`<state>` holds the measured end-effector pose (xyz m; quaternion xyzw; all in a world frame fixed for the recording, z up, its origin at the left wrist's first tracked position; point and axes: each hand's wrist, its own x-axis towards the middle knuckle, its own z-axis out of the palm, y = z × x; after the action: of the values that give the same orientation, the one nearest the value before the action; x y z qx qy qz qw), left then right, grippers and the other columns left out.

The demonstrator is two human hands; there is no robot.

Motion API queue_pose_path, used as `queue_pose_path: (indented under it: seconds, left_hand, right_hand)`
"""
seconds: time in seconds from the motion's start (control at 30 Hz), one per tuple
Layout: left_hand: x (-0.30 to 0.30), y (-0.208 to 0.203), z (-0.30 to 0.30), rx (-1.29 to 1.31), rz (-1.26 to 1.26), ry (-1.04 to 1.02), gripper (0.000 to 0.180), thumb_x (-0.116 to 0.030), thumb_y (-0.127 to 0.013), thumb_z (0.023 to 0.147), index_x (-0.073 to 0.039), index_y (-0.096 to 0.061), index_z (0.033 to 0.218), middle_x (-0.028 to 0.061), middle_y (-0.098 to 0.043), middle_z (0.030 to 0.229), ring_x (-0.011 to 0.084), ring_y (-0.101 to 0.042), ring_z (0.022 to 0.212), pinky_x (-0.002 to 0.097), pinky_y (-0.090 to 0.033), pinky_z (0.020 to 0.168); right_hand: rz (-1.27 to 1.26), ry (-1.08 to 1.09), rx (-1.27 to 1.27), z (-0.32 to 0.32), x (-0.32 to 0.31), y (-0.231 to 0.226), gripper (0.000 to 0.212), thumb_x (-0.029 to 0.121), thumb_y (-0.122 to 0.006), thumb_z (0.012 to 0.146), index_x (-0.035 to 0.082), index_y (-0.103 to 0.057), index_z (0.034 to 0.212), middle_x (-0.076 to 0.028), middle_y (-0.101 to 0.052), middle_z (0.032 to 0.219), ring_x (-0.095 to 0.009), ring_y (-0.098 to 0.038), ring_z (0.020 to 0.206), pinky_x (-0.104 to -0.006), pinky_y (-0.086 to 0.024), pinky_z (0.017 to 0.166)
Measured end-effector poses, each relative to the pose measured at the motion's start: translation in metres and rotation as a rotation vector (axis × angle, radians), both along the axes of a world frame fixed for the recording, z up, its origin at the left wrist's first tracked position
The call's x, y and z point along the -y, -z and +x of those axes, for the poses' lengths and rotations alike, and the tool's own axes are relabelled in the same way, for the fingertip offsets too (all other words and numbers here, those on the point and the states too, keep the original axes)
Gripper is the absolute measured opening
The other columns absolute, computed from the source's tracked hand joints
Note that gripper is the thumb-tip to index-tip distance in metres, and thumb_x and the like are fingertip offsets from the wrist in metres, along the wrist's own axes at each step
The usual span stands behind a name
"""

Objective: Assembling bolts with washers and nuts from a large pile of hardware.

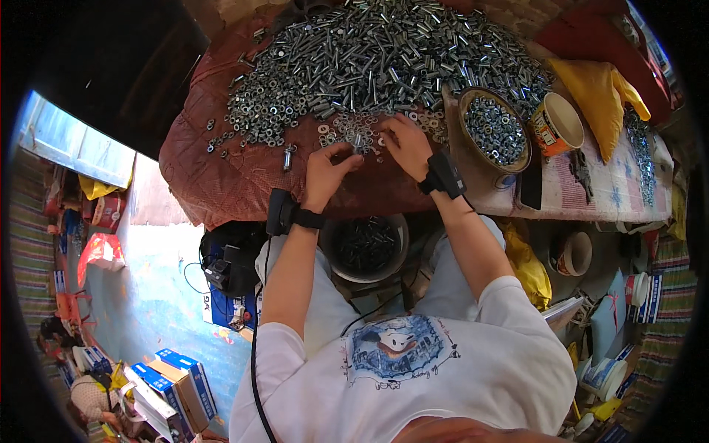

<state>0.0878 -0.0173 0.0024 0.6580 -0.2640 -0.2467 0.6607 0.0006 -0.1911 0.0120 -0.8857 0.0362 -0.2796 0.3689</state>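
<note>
Left hand [330, 166], right hand [408, 145]: fingers curled, pinching among washers [353, 131] at foot of bolt heap [384, 55]; exact grip unclear. Risk: washers slipping off cloth [221, 170] edge, missing bucket [364, 247] below.

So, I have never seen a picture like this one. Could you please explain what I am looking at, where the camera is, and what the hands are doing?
The camera sits on a person's head and looks down, so you see their white shirt and both forearms from above. Its wide lens bends the edges. There is no machine here, only two bare hands, each with a black wrist device. In front lies a reddish cloth covered by a big pile of metal bolts and nuts. The left hand and right hand both pick at small washers at the pile's near edge; what exactly the fingers hold is too small to tell. A bowl of nuts and an orange cup stand to the right. A bucket of dark parts sits below the hands.
</note>
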Motion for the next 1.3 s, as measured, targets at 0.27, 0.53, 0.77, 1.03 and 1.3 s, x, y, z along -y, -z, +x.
queue_pose_path:
  seconds: [0.27,0.53,0.77,1.03,1.3]
  left_hand:
    - [-0.011,-0.004,0.004,0.072,0.022,-0.042,0.03,-0.005,-0.068,0.075,0.007,-0.059,0.101,0.0099,-0.065,0.082,0.0123,-0.063,0.071,0.0218,-0.051,0.064]
    - [-0.02,-0.002,0.008,0.095,0.079,-0.046,0.03,-0.003,-0.067,0.077,0.009,-0.056,0.103,0.0104,-0.064,0.087,0.0142,-0.063,0.076,0.0233,-0.052,0.067]
    - [-0.015,-0.006,0.004,0.113,0.087,-0.026,0.028,-0.005,-0.067,0.077,0.008,-0.058,0.101,0.0093,-0.065,0.083,0.0129,-0.063,0.074,0.022,-0.051,0.066]
    - [-0.009,0.001,0.005,0.11,0.109,-0.025,0.03,-0.006,-0.067,0.077,0.008,-0.058,0.101,0.0098,-0.066,0.082,0.013,-0.063,0.073,0.0223,-0.051,0.066]
    - [-0.002,0.001,0.003,0.16,0.166,-0.01,0.028,-0.009,-0.067,0.077,0.007,-0.061,0.099,0.0102,-0.066,0.085,0.0119,-0.062,0.075,0.0231,-0.05,0.066]
  right_hand:
    - [-0.428,0.059,-0.168,0.022,0.0,0.024,0.016,0.011,-0.063,0.072,0.005,-0.061,0.087,-0.01,-0.054,0.094,-0.03,-0.05,0.094,-0.0401,-0.044,0.082]
    - [-0.317,0.064,-0.15,0.026,-0.004,0.025,0.019,0.013,-0.064,0.073,0.006,-0.061,0.09,-0.012,-0.053,0.097,-0.032,-0.05,0.096,-0.0404,-0.044,0.083]
    - [-0.308,-0.033,-0.153,0.025,-0.003,0.026,0.017,0.012,-0.063,0.074,0.005,-0.06,0.089,-0.012,-0.053,0.097,-0.032,-0.05,0.096,-0.0413,-0.044,0.08]
    - [-0.029,0.072,-0.177,0.019,0.004,0.013,0.015,0.012,-0.063,0.076,0.001,-0.06,0.086,-0.013,-0.06,0.081,-0.031,-0.057,0.076,-0.0372,-0.046,0.069]
    - [0.361,-0.043,-0.03,0.012,-0.007,-0.001,0.014,0.011,-0.066,0.076,0.002,-0.064,0.087,-0.009,-0.064,0.08,-0.018,-0.061,0.073,-0.0292,-0.047,0.064]
